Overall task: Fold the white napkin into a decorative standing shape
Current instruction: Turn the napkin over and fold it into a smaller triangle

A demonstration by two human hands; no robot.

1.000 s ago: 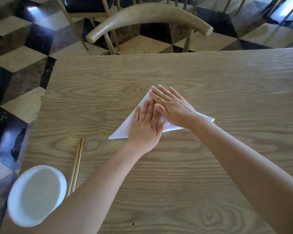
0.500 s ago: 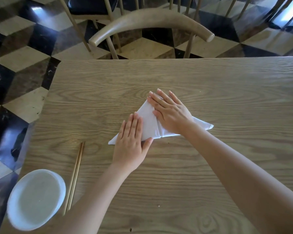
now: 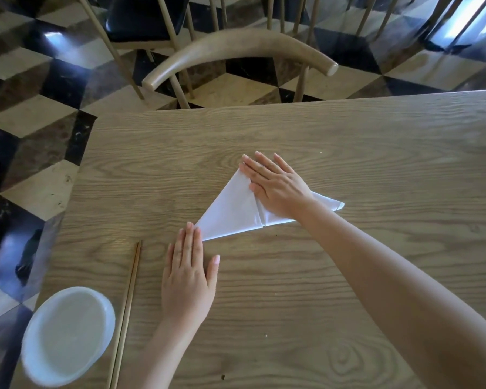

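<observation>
The white napkin [image 3: 235,210] lies flat on the wooden table [image 3: 348,153], folded into a triangle with a vertical crease line near its middle. My right hand [image 3: 275,185] presses flat on the napkin's right half, fingers together and pointing up-left, hiding that part. My left hand [image 3: 188,269] rests flat on the bare table, its fingertips just touching the napkin's lower left corner. Neither hand holds anything.
A pair of wooden chopsticks [image 3: 128,304] lies left of my left hand. A white bowl [image 3: 68,334] sits at the table's near left corner. A wooden chair [image 3: 236,49] stands beyond the far edge, over a checkered floor.
My left hand has slid down and left off the napkin onto the table, uncovering the napkin's left half. My right hand stays pressed on the right half.
</observation>
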